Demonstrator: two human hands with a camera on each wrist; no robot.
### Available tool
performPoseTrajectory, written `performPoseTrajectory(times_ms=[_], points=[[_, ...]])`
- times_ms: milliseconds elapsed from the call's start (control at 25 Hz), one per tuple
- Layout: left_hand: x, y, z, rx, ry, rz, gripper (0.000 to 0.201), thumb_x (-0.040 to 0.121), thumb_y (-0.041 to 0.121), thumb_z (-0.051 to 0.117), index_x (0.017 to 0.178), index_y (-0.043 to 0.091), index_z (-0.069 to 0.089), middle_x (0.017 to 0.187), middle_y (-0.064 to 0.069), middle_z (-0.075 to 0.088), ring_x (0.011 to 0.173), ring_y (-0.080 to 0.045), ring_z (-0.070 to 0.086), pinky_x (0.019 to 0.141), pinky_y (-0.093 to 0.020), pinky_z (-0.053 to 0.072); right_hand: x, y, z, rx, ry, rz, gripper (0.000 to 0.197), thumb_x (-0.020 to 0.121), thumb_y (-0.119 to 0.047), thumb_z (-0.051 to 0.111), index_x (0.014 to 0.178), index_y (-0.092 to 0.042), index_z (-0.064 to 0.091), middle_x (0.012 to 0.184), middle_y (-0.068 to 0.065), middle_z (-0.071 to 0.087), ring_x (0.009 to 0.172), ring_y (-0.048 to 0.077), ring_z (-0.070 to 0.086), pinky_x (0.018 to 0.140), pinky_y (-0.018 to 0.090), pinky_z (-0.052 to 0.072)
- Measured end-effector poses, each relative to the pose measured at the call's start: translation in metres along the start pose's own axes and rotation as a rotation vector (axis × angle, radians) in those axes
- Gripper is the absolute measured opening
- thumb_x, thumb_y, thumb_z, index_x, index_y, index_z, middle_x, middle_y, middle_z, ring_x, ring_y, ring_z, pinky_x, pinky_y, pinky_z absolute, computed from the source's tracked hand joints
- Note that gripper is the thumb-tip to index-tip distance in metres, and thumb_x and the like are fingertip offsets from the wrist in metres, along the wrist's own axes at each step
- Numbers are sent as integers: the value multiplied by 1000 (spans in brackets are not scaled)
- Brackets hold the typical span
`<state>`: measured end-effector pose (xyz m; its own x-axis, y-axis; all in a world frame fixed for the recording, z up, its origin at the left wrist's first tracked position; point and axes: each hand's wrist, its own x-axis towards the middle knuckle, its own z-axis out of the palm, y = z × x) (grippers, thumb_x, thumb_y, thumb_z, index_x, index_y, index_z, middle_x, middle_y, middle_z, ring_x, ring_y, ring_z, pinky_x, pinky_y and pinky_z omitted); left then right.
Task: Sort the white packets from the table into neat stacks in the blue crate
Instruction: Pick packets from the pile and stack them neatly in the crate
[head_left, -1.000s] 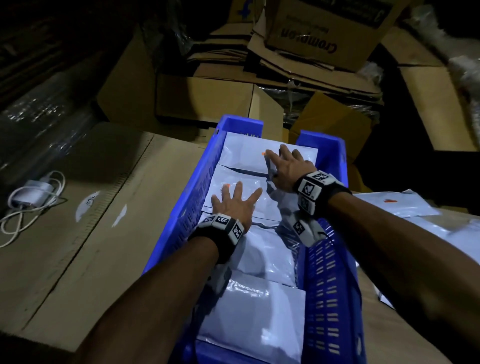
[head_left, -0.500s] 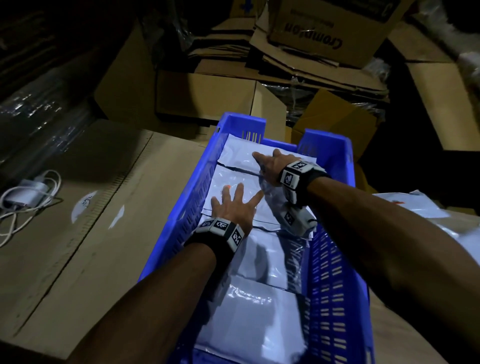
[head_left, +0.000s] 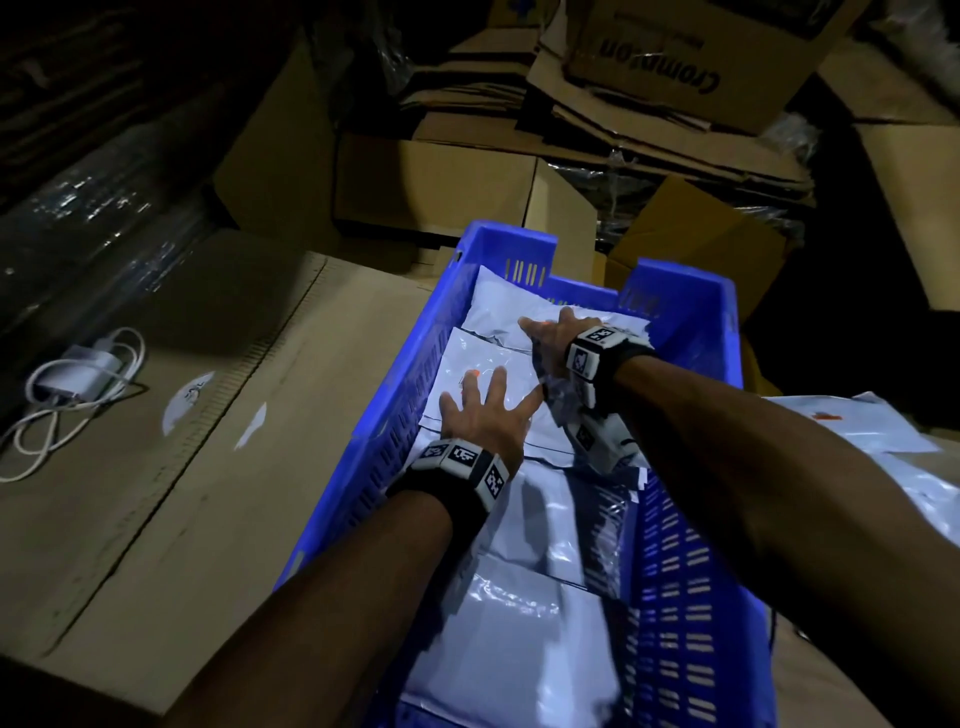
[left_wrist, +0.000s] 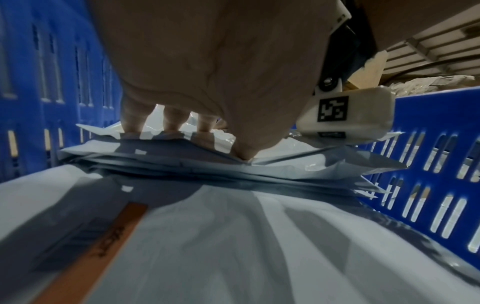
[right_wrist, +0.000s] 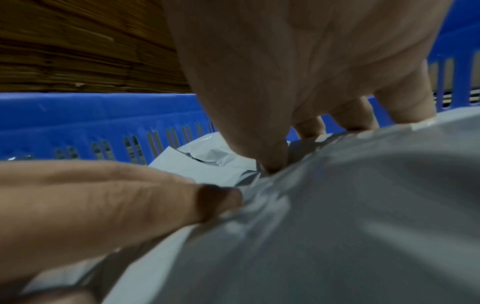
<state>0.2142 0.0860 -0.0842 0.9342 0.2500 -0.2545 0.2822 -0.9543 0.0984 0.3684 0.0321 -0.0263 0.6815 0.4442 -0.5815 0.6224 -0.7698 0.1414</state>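
Stacks of white packets fill the blue crate (head_left: 395, 415). My left hand (head_left: 483, 405) lies flat with fingers spread on the top packet of the second stack (head_left: 478, 358). In the left wrist view my left hand (left_wrist: 182, 127) presses on that stack's layered edges (left_wrist: 207, 170). Just beyond it, my right hand (head_left: 545, 338) presses straight fingers onto the far packet (head_left: 498, 306) by the crate's end wall. In the right wrist view my right hand (right_wrist: 311, 131) pushes into the grey-white packet (right_wrist: 337, 205), beside my left hand's fingers (right_wrist: 103, 195).
More white packets (head_left: 857, 431) lie on the table to the crate's right. A white charger with coiled cable (head_left: 78, 379) sits at the far left on the cardboard surface (head_left: 208, 467). Cardboard boxes (head_left: 431, 192) are piled behind the crate. The room is dim.
My right hand has turned on its side and slid left across the far packet. My left hand has stayed flat on the second stack.
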Motion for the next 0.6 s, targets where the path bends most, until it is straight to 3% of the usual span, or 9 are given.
performPoseTrajectory(times_ms=[200, 320, 400, 480, 600], points=[[3, 1, -15, 15, -96, -6, 53, 104, 36, 25, 149, 49, 0, 163, -4, -3, 147, -39, -3, 114, -59, 12, 5, 6, -4, 75, 50, -20, 77, 93, -31, 60, 155, -36, 15, 154, 22, 23, 134, 49, 37, 107, 52, 40], [-1, 4, -24, 22, -90, 6, 53, 103, 34, 29, 151, 42, 9, 162, -5, 5, 147, -39, 2, 113, -59, 14, -12, 11, -8, 98, 201, -38, 57, 101, -43, 43, 153, -28, 26, 151, 20, 37, 132, 40, 45, 107, 45, 40], [-7, 6, -33, 40, -48, 16, 48, 101, 35, 34, 147, 36, 22, 156, -6, 21, 145, -37, 13, 110, -57, 19, -29, 17, -14, 82, 261, -42, 54, 102, -43, 38, 153, -25, 30, 154, 11, 38, 136, 33, 42, 109, 40, 36], [-16, 6, -48, 87, 30, 43, 36, 98, 35, 38, 133, 28, 42, 140, -7, 44, 134, -34, 34, 104, -51, 28, -51, 23, -21, 61, 252, -60, 52, 102, -42, 41, 151, -24, 35, 156, 3, 36, 140, 29, 39, 110, 38, 33], [-33, 2, -87, 94, 40, 51, 29, 97, 31, 39, 118, 20, 56, 126, -8, 60, 118, -31, 54, 94, -42, 37, -93, 26, -24, 28, 260, -87, 47, 100, -40, 47, 144, -23, 47, 151, 4, 43, 136, 30, 42, 106, 37, 37]])
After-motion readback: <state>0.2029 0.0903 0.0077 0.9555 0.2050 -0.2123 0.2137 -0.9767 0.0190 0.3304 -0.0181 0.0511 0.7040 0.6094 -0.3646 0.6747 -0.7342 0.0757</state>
